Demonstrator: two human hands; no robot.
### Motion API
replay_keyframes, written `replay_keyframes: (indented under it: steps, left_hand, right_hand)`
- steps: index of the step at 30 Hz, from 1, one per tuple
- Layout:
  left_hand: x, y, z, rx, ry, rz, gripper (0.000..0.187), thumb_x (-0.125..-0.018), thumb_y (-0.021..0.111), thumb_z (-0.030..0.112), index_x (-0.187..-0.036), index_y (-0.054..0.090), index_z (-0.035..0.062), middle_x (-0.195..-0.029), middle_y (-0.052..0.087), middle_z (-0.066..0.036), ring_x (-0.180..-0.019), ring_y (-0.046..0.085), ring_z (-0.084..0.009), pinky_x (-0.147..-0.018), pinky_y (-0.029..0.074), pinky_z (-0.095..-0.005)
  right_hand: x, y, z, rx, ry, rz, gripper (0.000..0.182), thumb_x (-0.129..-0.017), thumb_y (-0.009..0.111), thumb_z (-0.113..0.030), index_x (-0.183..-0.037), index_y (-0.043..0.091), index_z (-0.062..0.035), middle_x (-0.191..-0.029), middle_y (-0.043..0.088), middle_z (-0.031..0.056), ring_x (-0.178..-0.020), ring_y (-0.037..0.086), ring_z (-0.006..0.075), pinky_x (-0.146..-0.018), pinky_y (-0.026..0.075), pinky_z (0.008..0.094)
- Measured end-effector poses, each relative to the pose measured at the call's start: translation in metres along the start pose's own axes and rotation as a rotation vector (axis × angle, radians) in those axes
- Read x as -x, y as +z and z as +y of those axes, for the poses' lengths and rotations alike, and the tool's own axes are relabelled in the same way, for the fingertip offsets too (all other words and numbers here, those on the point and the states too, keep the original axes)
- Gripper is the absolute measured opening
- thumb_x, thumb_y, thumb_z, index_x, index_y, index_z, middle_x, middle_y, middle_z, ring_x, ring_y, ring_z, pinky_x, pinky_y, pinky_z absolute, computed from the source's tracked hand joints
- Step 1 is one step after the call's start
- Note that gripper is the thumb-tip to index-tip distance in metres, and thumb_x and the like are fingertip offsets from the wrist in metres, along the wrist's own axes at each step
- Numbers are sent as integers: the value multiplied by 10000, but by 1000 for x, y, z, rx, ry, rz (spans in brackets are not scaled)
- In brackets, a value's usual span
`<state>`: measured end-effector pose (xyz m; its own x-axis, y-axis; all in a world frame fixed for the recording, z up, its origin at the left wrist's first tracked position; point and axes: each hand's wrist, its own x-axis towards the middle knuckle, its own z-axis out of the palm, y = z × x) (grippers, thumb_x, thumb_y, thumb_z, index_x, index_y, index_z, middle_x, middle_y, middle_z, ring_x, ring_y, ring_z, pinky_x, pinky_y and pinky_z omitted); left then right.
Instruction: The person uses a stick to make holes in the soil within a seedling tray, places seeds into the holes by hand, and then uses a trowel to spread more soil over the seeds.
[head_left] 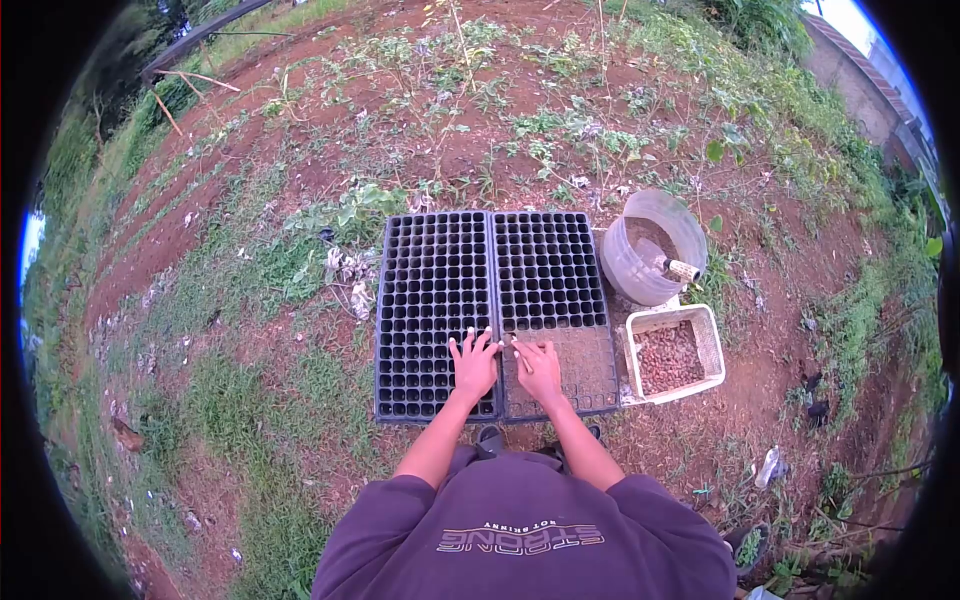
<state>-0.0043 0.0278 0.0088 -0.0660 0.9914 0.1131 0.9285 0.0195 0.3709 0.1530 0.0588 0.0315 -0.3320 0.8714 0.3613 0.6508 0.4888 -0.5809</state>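
Red-brown earth with patches of grass and scattered weeds is lying all around, and a wall is running along the far right edge of the plot. A person in a purple shirt is leaning over two black seedling trays set side by side on the ground.

The left hand [474, 365] is resting flat, fingers spread, on the near right corner of the left tray [432, 310], just beside the seam where the two trays are touching. The right hand [541, 370] is lying palm down on the near left part of the right tray [550, 280], fingers close together, with what looks like a thin stick [522, 358] under the index finger; whether it is pinched cannot be told. Both hands are pointing away from the person, toward the far ends of the trays.

Each tray is lying with its long axis running away from the person, near end by the knees. The cells of the right tray nearest the person are filled level with soil, while its farther cells and all those of the left tray are showing dark and hollow.

Just right of the right tray, a white rectangular basket [672, 355] is holding brownish granular matter. Beyond that basket, beside the right tray's far half, a clear plastic bucket [655, 247] is lying tipped on its side, mouth toward the person.
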Motion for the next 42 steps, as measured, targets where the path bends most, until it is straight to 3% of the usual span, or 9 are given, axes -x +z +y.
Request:
replay_keyframes:
  steps: [14, 22, 42]
  left_hand:
    - [0, 4, -3, 13, 3, 9, 297, -833, 579, 124, -1109, 656, 205, -1398, 474, -36, -1345, 355, -316, -1100, 151, -652]
    - [0, 5, -3, -2, 19, 58, 281, -828, 582, 124, -1085, 665, 204, -1371, 500, -32, -1339, 370, -316, -1088, 169, -653]
    - [0, 3, -2, -2, 12, 33, 288, -838, 573, 122, -1099, 664, 203, -1363, 497, -29, -1342, 361, -312, -1092, 167, -649]
  right_hand:
    - [-4, -3, 1, -57, 1, 22, 213, -862, 628, -104, -1059, 709, -112, -1009, 698, 61, -913, 565, 301, -860, 453, 377]
    - [-9, -7, 6, -7, -5, -95, 244, -857, 617, -119, -1085, 700, -142, -1044, 695, 45, -976, 561, 295, -887, 456, 378]
    - [-11, -10, 7, 29, -45, -117, 253, -864, 617, -146, -1102, 702, -158, -1064, 686, 14, -1010, 527, 288, -903, 447, 401]
